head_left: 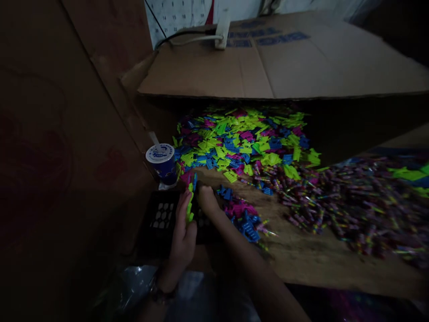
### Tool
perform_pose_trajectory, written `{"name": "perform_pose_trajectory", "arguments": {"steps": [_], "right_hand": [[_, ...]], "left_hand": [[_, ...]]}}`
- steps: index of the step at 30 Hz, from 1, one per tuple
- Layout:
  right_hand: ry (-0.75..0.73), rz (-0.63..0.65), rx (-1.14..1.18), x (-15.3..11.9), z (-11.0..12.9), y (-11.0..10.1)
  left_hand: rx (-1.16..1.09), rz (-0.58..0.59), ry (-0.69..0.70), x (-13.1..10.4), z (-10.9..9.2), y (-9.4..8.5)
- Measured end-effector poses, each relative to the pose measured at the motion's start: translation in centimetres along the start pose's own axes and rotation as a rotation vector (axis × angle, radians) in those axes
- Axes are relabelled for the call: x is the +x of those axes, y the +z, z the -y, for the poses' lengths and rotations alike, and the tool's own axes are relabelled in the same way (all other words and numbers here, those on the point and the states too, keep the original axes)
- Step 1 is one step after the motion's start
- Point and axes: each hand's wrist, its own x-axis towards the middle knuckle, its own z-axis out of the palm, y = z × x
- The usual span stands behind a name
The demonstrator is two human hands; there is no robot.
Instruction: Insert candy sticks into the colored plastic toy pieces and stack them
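My left hand (183, 226) is closed round a small stack of flat plastic pieces (191, 202), yellow-green with pink and blue ones at the top end. Just to its right, my right hand (207, 200) is curled, its fingers next to the blue end of the stack. Whatever those fingers pinch is hidden. Beneath both hands lies a dark tray (147, 223) with rows of pale oval spots. A small heap of blue and pink plastic pieces (246, 219) lies right of my right forearm.
A large pile of yellow-green, blue and pink pieces (241, 138) spills from under a cardboard box flap (284, 67). Many thin, colourful wrapped sticks (335, 205) cover the wooden table (288, 255) at right. A lidded cup with a straw (164, 165) stands by the left panel.
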Motion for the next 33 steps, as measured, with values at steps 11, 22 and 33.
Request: {"name": "perform_pose_trajectory", "arguments": {"steps": [11,22,33], "right_hand": [[0.313,-0.06,-0.252,-5.2,-7.0,-7.6],[0.157,-0.241,0.163,-4.2,-5.6,-6.4],[0.06,-0.12,0.491,-1.7,-3.4,0.7]], "left_hand": [[-0.166,0.059,-0.152,0.7,1.0,-1.1],[-0.111,0.028,-0.145,12.6,2.2,0.0],[-0.21,0.078,-0.204,12.6,3.6,0.9]]}}
